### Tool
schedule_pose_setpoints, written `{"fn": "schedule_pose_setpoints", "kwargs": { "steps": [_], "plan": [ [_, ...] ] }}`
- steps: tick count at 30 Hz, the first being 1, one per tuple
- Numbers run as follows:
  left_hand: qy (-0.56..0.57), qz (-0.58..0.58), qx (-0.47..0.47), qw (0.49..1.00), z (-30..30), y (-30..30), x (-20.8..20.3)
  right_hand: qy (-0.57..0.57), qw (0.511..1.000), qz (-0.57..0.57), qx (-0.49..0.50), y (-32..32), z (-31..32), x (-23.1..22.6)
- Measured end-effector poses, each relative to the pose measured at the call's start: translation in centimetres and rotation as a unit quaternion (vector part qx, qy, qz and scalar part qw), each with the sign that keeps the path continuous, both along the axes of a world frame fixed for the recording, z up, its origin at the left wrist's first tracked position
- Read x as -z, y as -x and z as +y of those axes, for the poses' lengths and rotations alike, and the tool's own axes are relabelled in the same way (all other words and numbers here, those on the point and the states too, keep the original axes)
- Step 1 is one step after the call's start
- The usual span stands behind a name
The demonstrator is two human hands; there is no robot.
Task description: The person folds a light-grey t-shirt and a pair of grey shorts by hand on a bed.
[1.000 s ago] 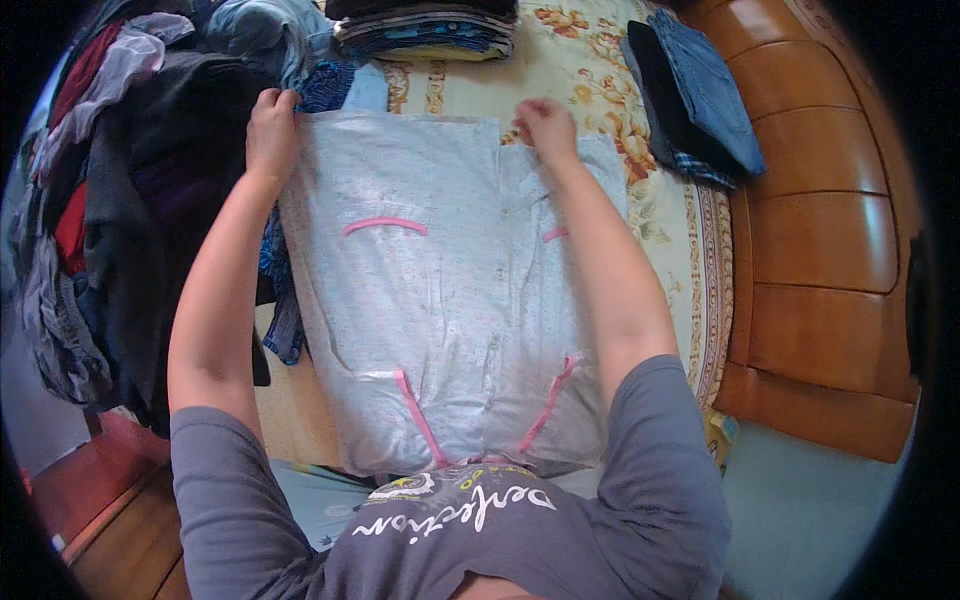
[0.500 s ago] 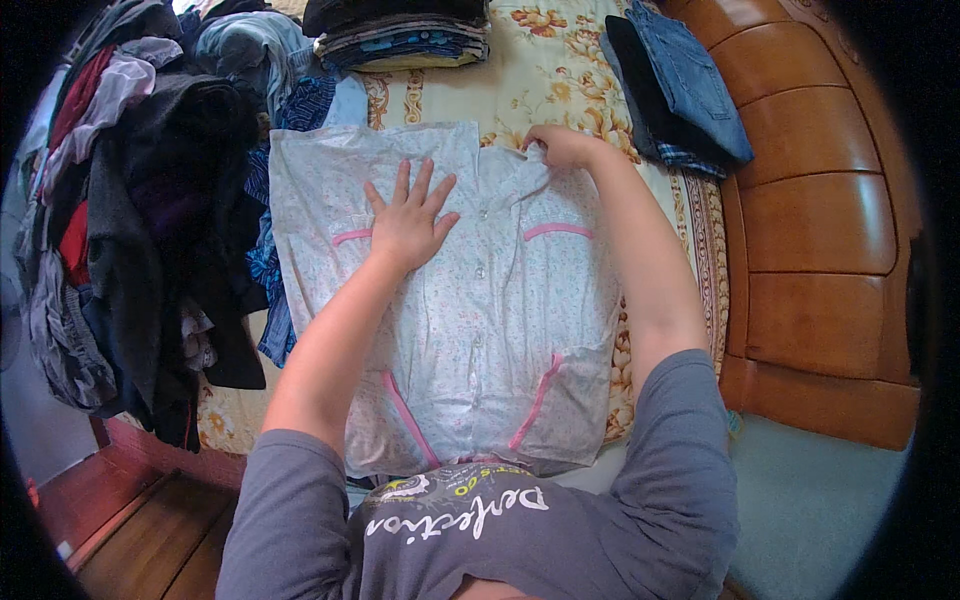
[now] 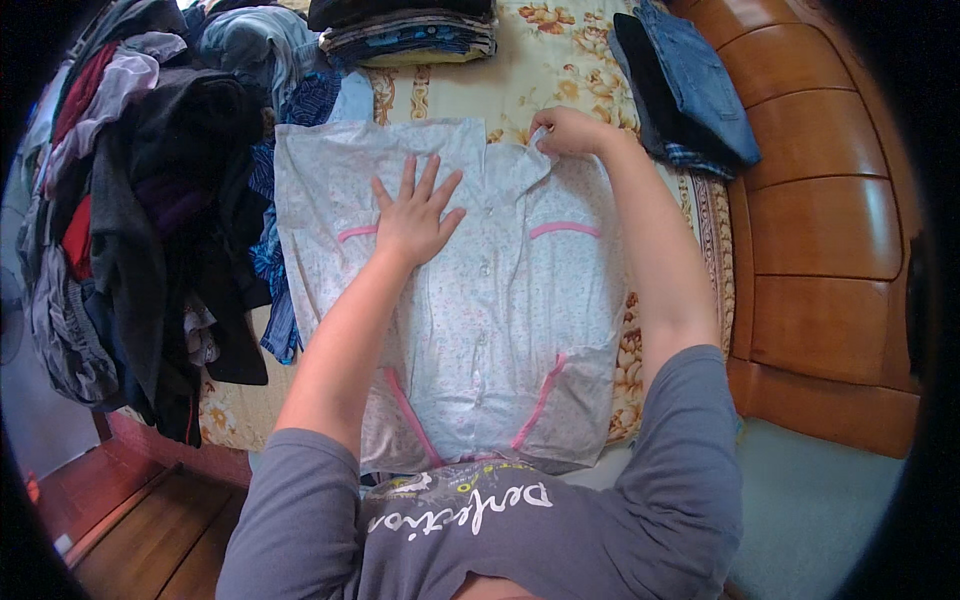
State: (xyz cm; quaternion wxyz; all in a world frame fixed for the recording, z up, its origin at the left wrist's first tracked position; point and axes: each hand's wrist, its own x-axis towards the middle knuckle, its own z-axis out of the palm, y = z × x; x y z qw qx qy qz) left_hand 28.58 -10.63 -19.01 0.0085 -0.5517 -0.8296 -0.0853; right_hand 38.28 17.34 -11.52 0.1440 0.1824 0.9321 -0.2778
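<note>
A pale button-front shirt [image 3: 480,330] with a small flower print and pink trim lies spread in front of me, its collar end away from me and its hem near my body. My left hand [image 3: 418,215] rests flat on the upper left of the shirt, fingers spread, beside a pink-edged chest pocket. At the far right of the neckline my right hand [image 3: 565,132] pinches the shirt's collar between thumb and fingers, lifting that corner a little. The matching pocket trim on the right side lies below that hand.
A large heap of dark and mixed clothes [image 3: 165,200] lies on the left. A stack of folded clothes [image 3: 410,35] sits at the back, and folded jeans [image 3: 695,85] at the right. Beneath is a flowered bedspread [image 3: 550,60]; a brown wooden headboard-like panel [image 3: 825,220] borders the right.
My right hand has drawn the collar slightly up and away, straightening the right side of the neckline. My left hand stays pressed on the shirt.
</note>
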Motion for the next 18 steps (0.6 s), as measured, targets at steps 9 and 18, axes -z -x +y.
{"fn": "schedule_pose_setpoints", "kwargs": {
  "steps": [9, 18],
  "plan": [
    [-0.011, -0.006, -0.003, 1.000, -0.3, 0.3, 0.1, -0.044, 0.998, 0.040, -0.006, 3.9, -2.3, -3.4],
    [-0.039, 0.005, -0.001, 0.999, -0.3, 0.5, 1.0, -0.113, 0.981, -0.159, 0.012, 4.7, -3.7, -1.0]
  ]
}}
